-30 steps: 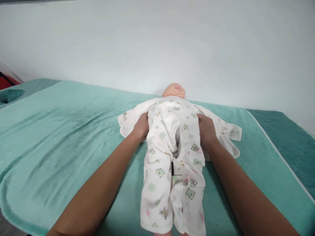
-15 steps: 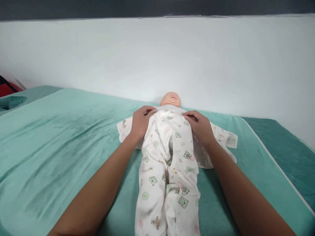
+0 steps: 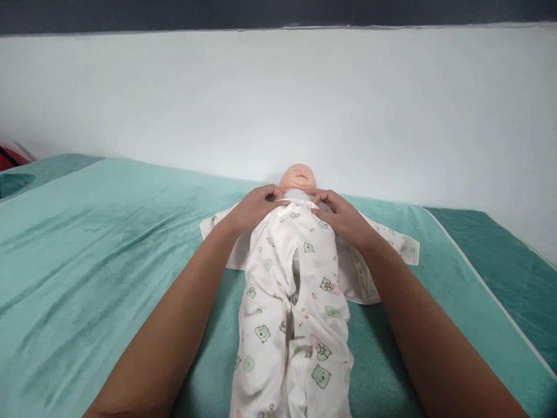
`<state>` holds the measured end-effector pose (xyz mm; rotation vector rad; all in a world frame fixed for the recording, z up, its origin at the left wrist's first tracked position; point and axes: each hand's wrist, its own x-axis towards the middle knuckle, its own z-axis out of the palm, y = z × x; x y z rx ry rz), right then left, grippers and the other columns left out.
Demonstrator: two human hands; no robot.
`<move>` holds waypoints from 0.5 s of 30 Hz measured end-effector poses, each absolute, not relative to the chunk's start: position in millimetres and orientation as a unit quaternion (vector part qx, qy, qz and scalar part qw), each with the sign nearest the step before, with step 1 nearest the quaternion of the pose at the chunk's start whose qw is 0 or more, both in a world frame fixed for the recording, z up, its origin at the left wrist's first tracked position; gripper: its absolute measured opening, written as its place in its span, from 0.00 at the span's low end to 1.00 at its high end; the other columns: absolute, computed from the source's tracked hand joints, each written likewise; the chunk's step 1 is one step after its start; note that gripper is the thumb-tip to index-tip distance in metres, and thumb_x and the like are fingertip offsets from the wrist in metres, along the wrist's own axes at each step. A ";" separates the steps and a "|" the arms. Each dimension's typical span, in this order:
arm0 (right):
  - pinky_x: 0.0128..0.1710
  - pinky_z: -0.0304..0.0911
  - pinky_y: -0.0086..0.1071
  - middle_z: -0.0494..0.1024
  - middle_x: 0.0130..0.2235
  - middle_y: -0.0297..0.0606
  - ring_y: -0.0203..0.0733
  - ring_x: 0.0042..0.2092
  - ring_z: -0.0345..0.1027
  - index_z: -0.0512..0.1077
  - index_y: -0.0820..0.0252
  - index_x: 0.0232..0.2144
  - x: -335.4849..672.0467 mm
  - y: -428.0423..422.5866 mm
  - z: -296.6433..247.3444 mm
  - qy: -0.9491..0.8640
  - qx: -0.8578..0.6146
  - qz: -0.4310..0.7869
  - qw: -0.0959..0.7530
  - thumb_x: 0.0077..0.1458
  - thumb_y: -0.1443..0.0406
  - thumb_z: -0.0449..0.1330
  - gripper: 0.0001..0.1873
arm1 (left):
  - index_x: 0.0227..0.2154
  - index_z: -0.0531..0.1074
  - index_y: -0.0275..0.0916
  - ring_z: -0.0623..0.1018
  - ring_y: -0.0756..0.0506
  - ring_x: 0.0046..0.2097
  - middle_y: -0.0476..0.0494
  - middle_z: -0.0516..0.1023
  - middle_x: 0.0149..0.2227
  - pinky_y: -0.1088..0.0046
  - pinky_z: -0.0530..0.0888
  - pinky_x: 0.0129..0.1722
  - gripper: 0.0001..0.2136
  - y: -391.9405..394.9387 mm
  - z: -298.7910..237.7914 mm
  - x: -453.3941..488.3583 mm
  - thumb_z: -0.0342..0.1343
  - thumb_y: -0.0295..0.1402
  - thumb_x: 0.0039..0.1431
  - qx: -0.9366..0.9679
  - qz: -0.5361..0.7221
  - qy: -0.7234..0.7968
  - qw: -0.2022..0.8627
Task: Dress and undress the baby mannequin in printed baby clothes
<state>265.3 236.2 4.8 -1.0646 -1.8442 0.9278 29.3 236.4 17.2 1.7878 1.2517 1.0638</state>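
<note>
A baby doll [image 3: 297, 176] lies on its back, head toward the wall. White baby trousers [image 3: 296, 342] printed with green bears cover it up to the chest; an open slit shows at the crotch. My left hand [image 3: 260, 208] grips the left side of the waistband, thumb on the cloth and fingers by the top edge. On the opposite side, my right hand [image 3: 337, 215] has hold of the waistband in the same way. Beneath the doll a matching baby shirt [image 3: 359, 276] is spread open, its sleeves stretched out sideways, partly behind my forearms.
A light green cover [image 3: 108, 232] with some wrinkles lies under everything. Darker green cloth [image 3: 487, 255] shows along the right. A white wall [image 3: 278, 98] rises close behind the doll's head. Something red [image 3: 11, 158] sits at the far left edge.
Both hands have moved inward along the waistband, toward the doll's neck. The trousers' top edge sits slightly lower, and more of the doll's pale upper chest shows.
</note>
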 end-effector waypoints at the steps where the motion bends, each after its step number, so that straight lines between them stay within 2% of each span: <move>1: 0.62 0.53 0.46 0.69 0.63 0.38 0.47 0.64 0.60 0.70 0.54 0.37 263.7 236.3 5.3 -0.722 -0.425 0.371 0.400 0.57 0.57 0.61 0.08 | 0.28 0.69 0.40 0.72 0.47 0.38 0.47 0.77 0.37 0.70 0.69 0.40 0.11 236.2 16.7 31.4 0.60 0.42 0.55 0.701 0.412 0.467 0.348; 4: 0.61 0.54 0.48 0.69 0.63 0.37 0.49 0.63 0.61 0.70 0.54 0.35 262.1 237.2 9.7 -0.721 -0.436 0.377 0.386 0.56 0.56 0.61 0.09 | 0.30 0.67 0.41 0.72 0.47 0.41 0.49 0.76 0.39 0.71 0.67 0.42 0.08 237.3 14.3 38.0 0.55 0.38 0.59 0.709 0.430 0.448 0.333; 7: 0.58 0.57 0.46 0.73 0.59 0.36 0.51 0.59 0.64 0.70 0.55 0.29 265.2 240.1 16.9 -0.742 -0.442 0.369 0.343 0.56 0.54 0.61 0.12 | 0.29 0.65 0.41 0.69 0.49 0.35 0.52 0.72 0.31 0.72 0.65 0.37 0.08 240.3 11.6 41.9 0.55 0.38 0.60 0.699 0.437 0.477 0.305; 11: 0.46 0.61 0.38 0.78 0.41 0.34 0.45 0.44 0.68 0.69 0.55 0.27 268.8 251.9 18.8 -0.768 -0.460 0.324 0.307 0.57 0.53 0.59 0.14 | 0.29 0.64 0.41 0.66 0.49 0.31 0.53 0.67 0.27 0.72 0.62 0.34 0.07 248.3 7.0 42.8 0.54 0.36 0.60 0.688 0.429 0.512 0.282; 13: 0.40 0.59 0.35 0.75 0.32 0.32 0.41 0.36 0.65 0.69 0.56 0.28 267.0 259.6 15.3 -0.768 -0.476 0.287 0.318 0.58 0.53 0.58 0.14 | 0.29 0.63 0.42 0.65 0.49 0.31 0.53 0.65 0.26 0.72 0.61 0.33 0.07 254.2 3.9 42.6 0.54 0.35 0.60 0.678 0.430 0.531 0.272; 15: 0.37 0.56 0.34 0.71 0.28 0.30 0.39 0.33 0.61 0.69 0.55 0.29 262.8 266.1 11.5 -0.763 -0.498 0.252 0.326 0.58 0.54 0.57 0.13 | 0.28 0.61 0.42 0.64 0.49 0.30 0.54 0.64 0.25 0.71 0.60 0.32 0.08 260.8 0.4 42.2 0.54 0.34 0.59 0.665 0.434 0.549 0.259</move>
